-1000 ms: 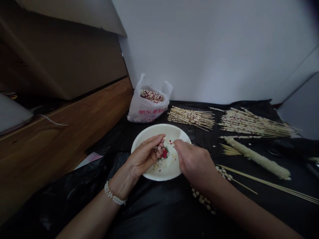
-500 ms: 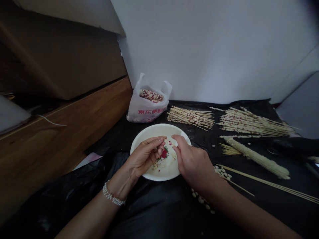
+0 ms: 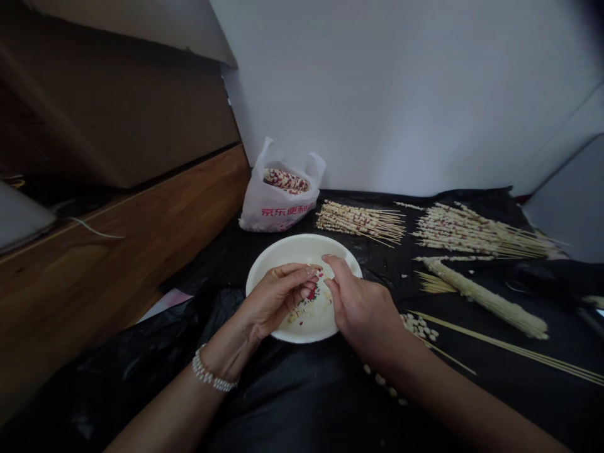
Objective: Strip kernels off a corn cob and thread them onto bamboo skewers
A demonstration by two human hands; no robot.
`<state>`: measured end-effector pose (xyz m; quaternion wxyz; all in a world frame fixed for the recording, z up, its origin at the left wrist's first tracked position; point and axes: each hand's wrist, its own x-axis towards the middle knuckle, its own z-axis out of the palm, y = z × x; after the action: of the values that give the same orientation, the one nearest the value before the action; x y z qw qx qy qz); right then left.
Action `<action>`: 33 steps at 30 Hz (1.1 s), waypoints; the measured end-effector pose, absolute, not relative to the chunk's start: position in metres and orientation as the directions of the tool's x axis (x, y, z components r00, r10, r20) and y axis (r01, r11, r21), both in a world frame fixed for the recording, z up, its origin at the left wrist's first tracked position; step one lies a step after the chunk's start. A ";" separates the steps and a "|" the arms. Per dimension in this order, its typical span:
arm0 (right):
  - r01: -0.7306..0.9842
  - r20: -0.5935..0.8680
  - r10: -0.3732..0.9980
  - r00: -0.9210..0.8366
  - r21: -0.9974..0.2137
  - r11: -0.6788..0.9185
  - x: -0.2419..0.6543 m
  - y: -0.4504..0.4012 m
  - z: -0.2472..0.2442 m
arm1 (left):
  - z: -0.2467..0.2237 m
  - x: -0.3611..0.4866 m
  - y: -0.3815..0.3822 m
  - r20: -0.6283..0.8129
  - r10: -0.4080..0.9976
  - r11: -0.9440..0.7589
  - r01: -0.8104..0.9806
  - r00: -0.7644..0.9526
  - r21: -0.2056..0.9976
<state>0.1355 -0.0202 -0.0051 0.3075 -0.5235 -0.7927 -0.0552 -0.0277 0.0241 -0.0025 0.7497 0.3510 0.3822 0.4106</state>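
Note:
Over the white basin, my left hand has thumb and forefinger pinched together on a small pale piece that looks like a corn kernel. My right hand faces it, closed on a thin bamboo skewer whose long end sticks out under the wrist. The skewer's front end is hard to make out between the fingers. Loose red and pale kernels lie in the basin around its printed red flower, partly hidden by my left fingers. More kernels lie on the black plastic sheet beside my right wrist.
A white plastic bag with a speckled corn cob stands behind the basin. Two piles of kernel-threaded skewers lie at the back right. Nearer are a stripped cob, bare skewers and a wooden board at left.
My left hand has shifted slightly right, closer to my right fingertips. The skewer's free end under my right wrist has moved a little left and down.

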 end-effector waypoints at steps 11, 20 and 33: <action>0.861 0.564 0.793 -0.230 -0.261 0.436 0.142 -0.015 0.001 | 0.003 -0.030 0.029 -0.315 0.819 0.564 -0.569 0.480 0.599; 0.875 0.548 0.806 -0.222 -0.253 0.413 0.144 -0.014 0.000 | 0.003 -0.029 0.028 -0.307 0.839 0.534 -0.572 0.449 0.623; 0.872 0.578 0.783 -0.230 -0.234 0.429 0.144 -0.014 -0.002 | -0.002 -0.030 0.030 -0.371 0.871 0.489 -0.497 0.322 0.717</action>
<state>0.1441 -0.0140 -0.0019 0.3230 -0.5297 -0.7812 -0.0694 -0.0298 0.0297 -0.0018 0.7749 0.2463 0.3798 0.4412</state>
